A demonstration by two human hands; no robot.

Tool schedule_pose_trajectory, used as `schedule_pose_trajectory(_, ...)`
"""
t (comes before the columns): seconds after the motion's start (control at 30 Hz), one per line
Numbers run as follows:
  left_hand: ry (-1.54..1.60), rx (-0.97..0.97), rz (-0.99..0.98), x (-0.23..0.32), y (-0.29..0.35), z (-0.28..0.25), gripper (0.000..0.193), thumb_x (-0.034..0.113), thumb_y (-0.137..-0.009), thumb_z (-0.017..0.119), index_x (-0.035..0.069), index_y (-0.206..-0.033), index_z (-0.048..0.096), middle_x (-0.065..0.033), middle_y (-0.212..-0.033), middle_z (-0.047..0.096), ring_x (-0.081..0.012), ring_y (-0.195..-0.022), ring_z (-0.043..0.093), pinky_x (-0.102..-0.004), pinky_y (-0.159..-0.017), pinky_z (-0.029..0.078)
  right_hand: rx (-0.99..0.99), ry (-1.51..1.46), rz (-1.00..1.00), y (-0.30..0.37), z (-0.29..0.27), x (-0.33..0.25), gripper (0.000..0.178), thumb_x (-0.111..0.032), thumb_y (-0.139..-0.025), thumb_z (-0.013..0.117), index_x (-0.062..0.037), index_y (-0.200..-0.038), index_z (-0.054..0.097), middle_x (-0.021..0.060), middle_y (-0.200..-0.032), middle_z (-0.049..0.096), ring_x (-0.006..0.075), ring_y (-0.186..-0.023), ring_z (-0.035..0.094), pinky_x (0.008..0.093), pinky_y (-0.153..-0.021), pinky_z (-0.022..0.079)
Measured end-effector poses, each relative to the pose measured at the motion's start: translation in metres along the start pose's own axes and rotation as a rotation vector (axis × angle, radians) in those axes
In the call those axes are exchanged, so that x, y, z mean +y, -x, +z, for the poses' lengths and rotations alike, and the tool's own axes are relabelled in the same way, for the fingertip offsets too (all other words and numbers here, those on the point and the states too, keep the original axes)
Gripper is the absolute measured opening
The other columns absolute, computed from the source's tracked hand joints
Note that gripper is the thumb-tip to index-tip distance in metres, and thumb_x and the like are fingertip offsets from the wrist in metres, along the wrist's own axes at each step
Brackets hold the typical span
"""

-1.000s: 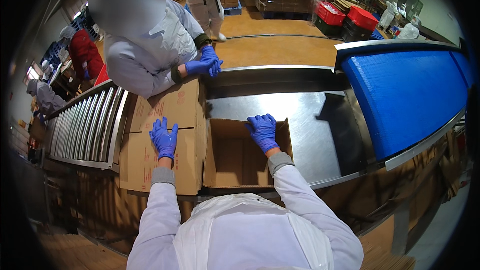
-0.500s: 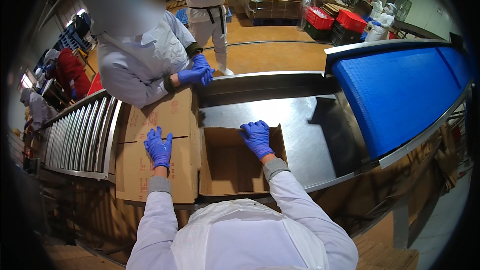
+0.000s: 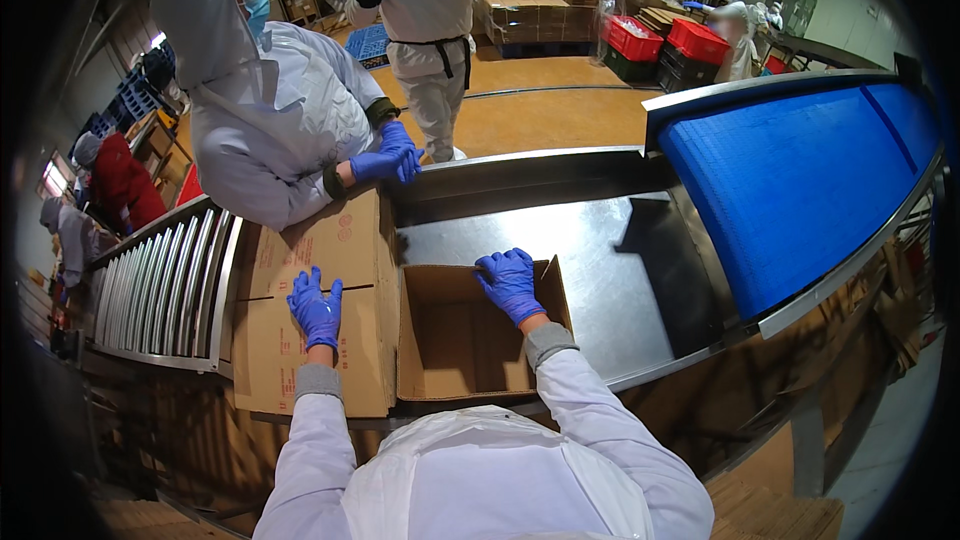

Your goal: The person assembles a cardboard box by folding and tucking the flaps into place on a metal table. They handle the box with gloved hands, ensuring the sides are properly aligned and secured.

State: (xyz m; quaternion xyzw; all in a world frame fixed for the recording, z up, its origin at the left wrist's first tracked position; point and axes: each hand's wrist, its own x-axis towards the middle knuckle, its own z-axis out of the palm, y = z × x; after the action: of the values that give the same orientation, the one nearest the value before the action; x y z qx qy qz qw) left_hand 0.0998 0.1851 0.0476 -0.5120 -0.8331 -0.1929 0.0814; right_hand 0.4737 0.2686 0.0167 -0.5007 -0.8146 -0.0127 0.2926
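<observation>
My left hand (image 3: pixel 316 310), in a blue glove, rests flat with fingers spread on flattened cardboard cartons (image 3: pixel 270 355) bearing red print, at the left. Beside them stands an open cardboard box (image 3: pixel 430 312), its inside bare brown. My right hand (image 3: pixel 508 283), also blue-gloved, curls over the box's far rim near the right corner; the thumb side is partly hidden. Under the box lies a shiny metal worktop (image 3: pixel 610 290).
Across the worktop a co-worker in white leans on the cartons, blue-gloved hands (image 3: pixel 393 153) together. A blue conveyor belt (image 3: pixel 790 190) rises at the right; metal rollers (image 3: pixel 160 280) run off left. Behind are red crates (image 3: pixel 698 40), stacked cardboard (image 3: pixel 530 15) and another person standing.
My view has shifted slightly, while my hands keep their places on the cartons and the box rim. The co-worker's head has turned aside, toward the standing person.
</observation>
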Motion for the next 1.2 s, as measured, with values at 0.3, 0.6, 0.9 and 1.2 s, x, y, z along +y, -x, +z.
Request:
schedule_pose_trajectory(0.3,0.013,-0.008,-0.002,0.005,0.002,-0.006,0.061,0.045,-0.087,0.068,0.01,-0.136,0.058,-0.0223,-0.143,0.051,-0.035,-0.136,0.044,-0.0515,-0.114,0.027,-0.019,-0.01,0.002,-0.002,-0.003,0.0,0.017,-0.035,-0.082,0.07,-0.0219,-0.093,0.069,0.0034,-0.084,0.064,0.0249,-0.088,0.06,0.0442,-0.096,0.037)
schedule_pose_trajectory(0.6,0.005,0.014,0.004,0.0,0.002,0.0,0.062,0.046,-0.087,0.067,0.01,-0.137,0.058,-0.0226,-0.143,0.051,-0.035,-0.136,0.044,-0.0532,-0.114,0.027,-0.006,-0.019,-0.007,-0.003,0.001,0.001,0.017,-0.035,-0.083,0.07,-0.0218,-0.093,0.07,0.0034,-0.085,0.065,0.0248,-0.089,0.061,0.0442,-0.097,0.037)
schedule_pose_trajectory(0.9,0.014,0.014,-0.008,-0.007,0.002,0.007,0.064,0.048,-0.085,0.07,0.013,-0.137,0.058,-0.0211,-0.144,0.05,-0.0339,-0.138,0.043,-0.0551,-0.115,0.025,-0.018,-0.021,-0.022,-0.006,0.003,0.002,0.018,-0.035,-0.083,0.069,-0.0211,-0.095,0.068,0.0036,-0.087,0.063,0.0248,-0.091,0.06,0.0442,-0.096,0.038)
schedule_pose_trajectory(1.2,0.031,0.014,0.002,-0.003,0.002,0.006,0.063,0.047,-0.085,0.07,0.012,-0.136,0.058,-0.0217,-0.143,0.05,-0.0348,-0.137,0.043,-0.0555,-0.115,0.025,0.011,0.004,-0.027,-0.004,0.001,0.002,0.02,-0.035,-0.082,0.071,-0.0208,-0.095,0.068,0.0032,-0.086,0.064,0.025,-0.089,0.06,0.0438,-0.094,0.039)
